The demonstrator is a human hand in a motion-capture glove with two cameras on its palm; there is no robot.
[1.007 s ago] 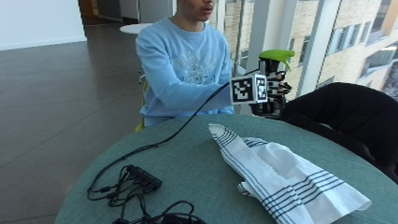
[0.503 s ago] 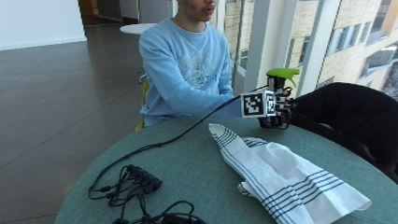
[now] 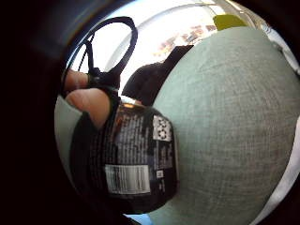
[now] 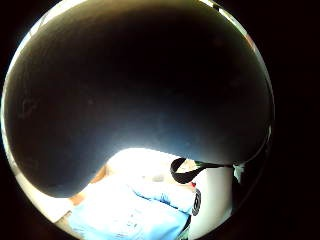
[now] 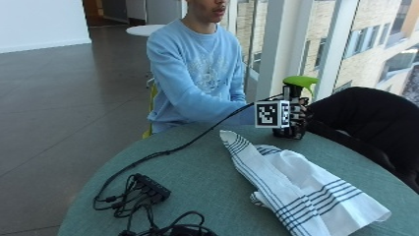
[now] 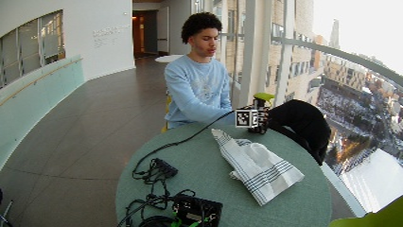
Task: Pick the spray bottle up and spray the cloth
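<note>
Black glove wrapping the spray bottle
The right hand (image 5: 296, 117) is gripping the spray bottle (image 5: 292, 105), green-topped, standing upright at the table's (image 5: 196, 172) far edge, near the striped cloth (image 5: 294, 184)

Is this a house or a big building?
Probably a big public or office building, high up. The wide view shows tall windows overlooking city buildings far below, a long open hallway floor, and a round green table where the person sits.
</note>
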